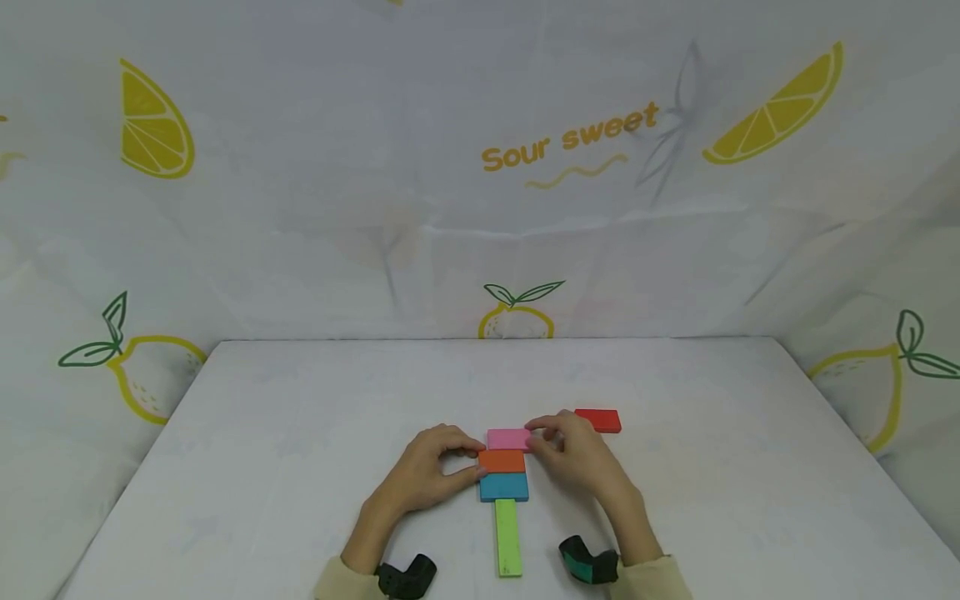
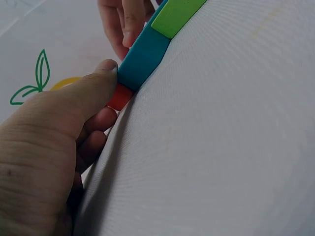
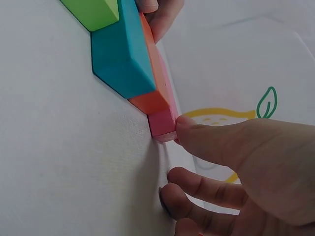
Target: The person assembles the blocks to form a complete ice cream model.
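In the head view, a pink block [image 1: 507, 439], an orange block [image 1: 502, 462] and a blue block [image 1: 504, 487] lie flat against one another in a stack-like row. A long light green block [image 1: 507, 537] extends from the blue one towards the person. My left hand [image 1: 427, 467] holds the left end of the orange block, its thumb [image 2: 104, 73] by the seam with the blue one. My right hand [image 1: 577, 454] holds the pink block's right end; its thumb [image 3: 204, 140] touches that end in the right wrist view, other fingers spread apart.
A red block [image 1: 598, 421] lies just beyond the right hand, partly covered by it. White cloth covers the table [image 1: 262, 417], and a lemon-print cloth [image 1: 337, 167] hangs behind. Dark wrist-worn devices [image 1: 408, 577] sit at both cuffs.
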`<state>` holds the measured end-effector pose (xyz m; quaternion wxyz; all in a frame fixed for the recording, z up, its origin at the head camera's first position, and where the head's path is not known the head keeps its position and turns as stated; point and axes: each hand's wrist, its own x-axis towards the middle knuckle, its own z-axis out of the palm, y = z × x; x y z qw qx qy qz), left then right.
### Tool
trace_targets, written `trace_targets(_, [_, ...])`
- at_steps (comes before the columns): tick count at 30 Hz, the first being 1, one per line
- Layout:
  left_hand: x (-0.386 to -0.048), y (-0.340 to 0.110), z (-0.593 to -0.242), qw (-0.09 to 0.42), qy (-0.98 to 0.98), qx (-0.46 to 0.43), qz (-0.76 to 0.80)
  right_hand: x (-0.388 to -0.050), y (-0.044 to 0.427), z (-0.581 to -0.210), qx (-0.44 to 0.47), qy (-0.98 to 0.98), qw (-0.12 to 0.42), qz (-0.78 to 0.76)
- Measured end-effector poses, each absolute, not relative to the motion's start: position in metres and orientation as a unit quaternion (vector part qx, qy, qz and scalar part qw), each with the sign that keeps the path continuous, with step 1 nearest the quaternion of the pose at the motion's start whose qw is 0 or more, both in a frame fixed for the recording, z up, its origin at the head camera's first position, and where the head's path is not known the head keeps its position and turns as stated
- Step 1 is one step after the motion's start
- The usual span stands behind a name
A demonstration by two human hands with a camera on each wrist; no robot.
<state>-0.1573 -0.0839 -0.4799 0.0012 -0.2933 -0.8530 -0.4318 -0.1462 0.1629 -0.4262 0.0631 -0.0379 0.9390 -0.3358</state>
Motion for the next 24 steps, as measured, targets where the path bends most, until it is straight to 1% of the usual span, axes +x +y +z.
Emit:
trace_targets(9, [-0.1578, -0.0839, -0.4802, 0.011, -0.851, -0.298, -0.433, -0.1462, 0.1615, -0.4275, -0.046, 0.938, 0.054, -0.34])
trace_targets(24, [-0.1577, -0.0827, -0.4794, 0.004, -0.851, -0.284, -0.442, -0.1448, 0.1587, -0.4288, -0.045, 0.939, 0.056, -0.336])
